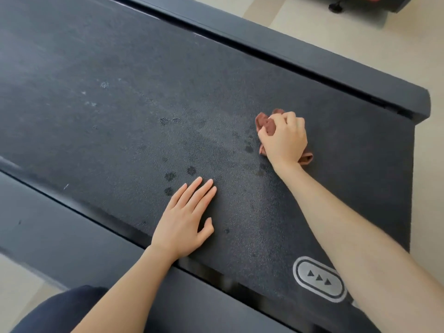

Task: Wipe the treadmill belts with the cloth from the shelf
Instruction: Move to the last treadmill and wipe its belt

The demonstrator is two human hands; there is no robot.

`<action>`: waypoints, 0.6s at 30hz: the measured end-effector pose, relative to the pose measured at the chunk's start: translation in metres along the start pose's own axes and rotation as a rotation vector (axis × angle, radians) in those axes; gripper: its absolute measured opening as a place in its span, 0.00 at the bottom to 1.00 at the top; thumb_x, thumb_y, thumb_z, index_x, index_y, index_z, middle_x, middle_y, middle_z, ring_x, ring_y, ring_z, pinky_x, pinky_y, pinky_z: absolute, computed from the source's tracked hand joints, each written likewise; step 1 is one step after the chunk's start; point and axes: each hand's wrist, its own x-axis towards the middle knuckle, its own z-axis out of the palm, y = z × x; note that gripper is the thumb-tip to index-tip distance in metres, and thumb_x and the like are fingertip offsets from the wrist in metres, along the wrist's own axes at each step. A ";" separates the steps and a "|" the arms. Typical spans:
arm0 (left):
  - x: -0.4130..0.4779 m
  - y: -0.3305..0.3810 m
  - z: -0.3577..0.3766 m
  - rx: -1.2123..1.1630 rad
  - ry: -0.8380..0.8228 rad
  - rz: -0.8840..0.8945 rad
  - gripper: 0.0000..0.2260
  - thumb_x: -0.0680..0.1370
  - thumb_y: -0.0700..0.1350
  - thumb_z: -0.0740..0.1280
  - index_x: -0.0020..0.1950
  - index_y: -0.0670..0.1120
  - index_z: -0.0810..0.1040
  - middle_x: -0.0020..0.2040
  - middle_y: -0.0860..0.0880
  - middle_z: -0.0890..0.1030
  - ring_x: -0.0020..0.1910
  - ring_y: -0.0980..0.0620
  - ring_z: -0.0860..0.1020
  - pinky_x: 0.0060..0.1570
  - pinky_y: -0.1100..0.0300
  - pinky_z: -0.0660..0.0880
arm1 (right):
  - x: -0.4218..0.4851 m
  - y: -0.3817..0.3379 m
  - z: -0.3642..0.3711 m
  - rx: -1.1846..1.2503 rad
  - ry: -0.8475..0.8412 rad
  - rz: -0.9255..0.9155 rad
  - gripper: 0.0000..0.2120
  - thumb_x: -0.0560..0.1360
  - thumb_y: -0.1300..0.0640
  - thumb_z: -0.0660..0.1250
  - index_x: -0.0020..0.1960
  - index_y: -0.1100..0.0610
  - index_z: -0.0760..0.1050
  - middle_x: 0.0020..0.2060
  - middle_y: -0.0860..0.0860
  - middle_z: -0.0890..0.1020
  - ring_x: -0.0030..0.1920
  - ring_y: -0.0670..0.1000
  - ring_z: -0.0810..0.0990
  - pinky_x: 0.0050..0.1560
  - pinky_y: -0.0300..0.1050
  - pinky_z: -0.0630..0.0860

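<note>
Gripping a bunched reddish-brown cloth, the right hand presses it onto the treadmill belt at about three o'clock from the middle of the view; its fingers are curled tight round the fabric, folds of which stick out at the hand's eleven o'clock and again at its five o'clock, beside the wrist; the cloth lies on the belt, near the belt's end edge and short of the far side rail at one o'clock. The left hand lies flat on the belt at about six o'clock, fingers straight and close together, pointing toward one o'clock, thumb spread, holding nothing; its wrist crosses onto the near side rail at eight o'clock. Between the two hands small dark damp-looking spots dot the textured black surface; paler scuffs show farther off at ten o'clock. A silver oval emblem with three arrowheads is printed on the belt at five o'clock, touching the edge of the right forearm in this view. Pale floor shows beyond the far rail at one o'clock, where a black equipment foot stands; a dark-clothed knee fills the seven o'clock corner.
</note>
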 end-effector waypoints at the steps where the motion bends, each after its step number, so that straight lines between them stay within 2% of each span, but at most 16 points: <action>1: 0.000 0.000 -0.001 0.014 -0.008 0.000 0.27 0.74 0.52 0.57 0.73 0.44 0.67 0.75 0.49 0.63 0.75 0.48 0.58 0.72 0.48 0.55 | -0.022 -0.004 -0.011 0.018 0.013 -0.046 0.08 0.67 0.51 0.67 0.43 0.53 0.80 0.42 0.52 0.78 0.45 0.58 0.75 0.41 0.49 0.75; 3: 0.001 0.001 -0.002 0.030 -0.025 -0.001 0.28 0.74 0.52 0.56 0.73 0.44 0.67 0.75 0.49 0.64 0.75 0.48 0.58 0.72 0.48 0.55 | -0.076 -0.007 -0.038 0.092 0.003 -0.147 0.08 0.67 0.53 0.68 0.44 0.53 0.80 0.43 0.52 0.78 0.45 0.56 0.75 0.44 0.48 0.74; 5: 0.001 0.001 -0.001 0.026 -0.036 -0.008 0.28 0.74 0.52 0.56 0.73 0.44 0.67 0.75 0.49 0.64 0.75 0.48 0.58 0.72 0.48 0.55 | -0.143 -0.008 -0.072 0.154 -0.033 -0.168 0.09 0.68 0.54 0.69 0.47 0.54 0.81 0.45 0.52 0.79 0.47 0.56 0.75 0.49 0.48 0.74; 9: 0.000 0.000 0.001 0.013 -0.014 -0.016 0.27 0.74 0.52 0.56 0.73 0.44 0.67 0.74 0.49 0.64 0.75 0.48 0.58 0.71 0.48 0.55 | -0.252 -0.007 -0.129 0.105 -0.142 -0.222 0.10 0.67 0.54 0.71 0.47 0.52 0.83 0.46 0.52 0.80 0.50 0.56 0.77 0.49 0.51 0.77; 13: 0.001 -0.001 0.003 -0.010 0.013 0.002 0.28 0.74 0.52 0.56 0.73 0.44 0.67 0.75 0.49 0.64 0.75 0.48 0.58 0.72 0.48 0.55 | -0.223 -0.007 -0.111 0.110 -0.079 -0.261 0.06 0.67 0.54 0.71 0.44 0.51 0.83 0.42 0.51 0.80 0.44 0.55 0.78 0.43 0.48 0.75; 18: 0.000 -0.002 0.006 -0.030 0.035 0.003 0.27 0.75 0.52 0.56 0.73 0.44 0.67 0.75 0.49 0.64 0.75 0.48 0.57 0.72 0.48 0.56 | -0.144 -0.021 -0.059 0.121 0.002 -0.233 0.07 0.68 0.51 0.70 0.44 0.52 0.81 0.42 0.50 0.78 0.43 0.54 0.75 0.41 0.47 0.72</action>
